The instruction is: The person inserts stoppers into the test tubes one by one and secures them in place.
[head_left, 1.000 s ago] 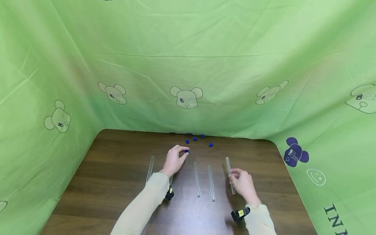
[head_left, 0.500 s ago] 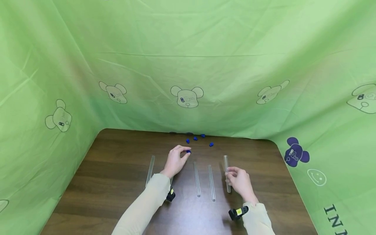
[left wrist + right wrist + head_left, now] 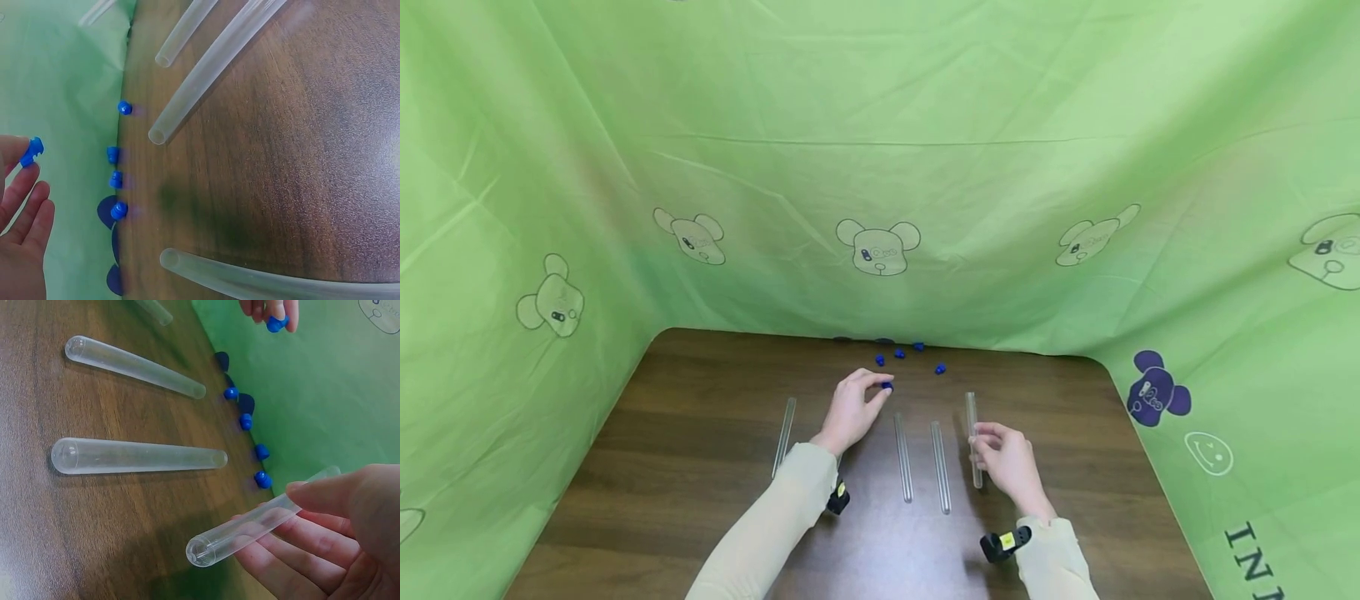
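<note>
My left hand (image 3: pixel 852 408) pinches a small blue stopper (image 3: pixel 32 152) between thumb and fingertips, held over the table beyond the tubes. In my right hand (image 3: pixel 1009 460) is a clear test tube (image 3: pixel 250 526), gripped between thumb and fingers, its rounded end toward me and its mouth pointing away. The tube is tilted above the table in the right wrist view. Stopper and tube are apart, the stopper to the left of the tube's far end. Two more clear test tubes (image 3: pixel 903 458) (image 3: pixel 137 456) lie side by side between my hands.
Several loose blue stoppers (image 3: pixel 899 354) lie near the table's back edge, before the green cloth (image 3: pixel 880 183). Another test tube (image 3: pixel 784 437) lies left of my left forearm, and one more is mostly hidden under that wrist. The brown wooden table (image 3: pixel 685 467) spans the front.
My right hand has moved left with the test tube, which now stands straighter in the head view. My left hand has shifted slightly right with the stopper.
</note>
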Available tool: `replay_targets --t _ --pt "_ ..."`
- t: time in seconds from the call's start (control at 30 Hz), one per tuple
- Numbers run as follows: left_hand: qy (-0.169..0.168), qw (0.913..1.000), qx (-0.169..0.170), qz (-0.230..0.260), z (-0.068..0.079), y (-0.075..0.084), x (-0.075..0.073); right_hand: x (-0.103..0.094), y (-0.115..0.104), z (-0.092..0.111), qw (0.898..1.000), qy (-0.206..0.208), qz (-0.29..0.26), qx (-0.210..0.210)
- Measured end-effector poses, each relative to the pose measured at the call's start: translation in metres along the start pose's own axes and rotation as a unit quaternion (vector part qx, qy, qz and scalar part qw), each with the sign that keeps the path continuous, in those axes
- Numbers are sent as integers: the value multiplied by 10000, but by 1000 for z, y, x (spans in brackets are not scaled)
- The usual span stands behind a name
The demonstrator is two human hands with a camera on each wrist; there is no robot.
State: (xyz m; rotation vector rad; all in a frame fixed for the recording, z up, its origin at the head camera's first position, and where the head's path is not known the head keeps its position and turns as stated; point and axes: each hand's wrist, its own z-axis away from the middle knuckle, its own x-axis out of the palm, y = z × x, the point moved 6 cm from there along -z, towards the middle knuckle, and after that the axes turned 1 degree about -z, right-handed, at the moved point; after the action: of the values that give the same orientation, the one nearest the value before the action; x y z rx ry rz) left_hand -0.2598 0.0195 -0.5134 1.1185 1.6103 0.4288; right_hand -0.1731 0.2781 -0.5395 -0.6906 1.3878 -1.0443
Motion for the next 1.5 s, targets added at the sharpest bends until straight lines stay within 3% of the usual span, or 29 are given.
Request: replay_targets --t 0.13,1.5 --pt "-102 9999 -46 26 -1 0 2 1 -3 0 10000 -20 -5 -6" --pt "13 9999 129 67 -1 14 -8 33 -24 7 9991 -225 -60 -368"
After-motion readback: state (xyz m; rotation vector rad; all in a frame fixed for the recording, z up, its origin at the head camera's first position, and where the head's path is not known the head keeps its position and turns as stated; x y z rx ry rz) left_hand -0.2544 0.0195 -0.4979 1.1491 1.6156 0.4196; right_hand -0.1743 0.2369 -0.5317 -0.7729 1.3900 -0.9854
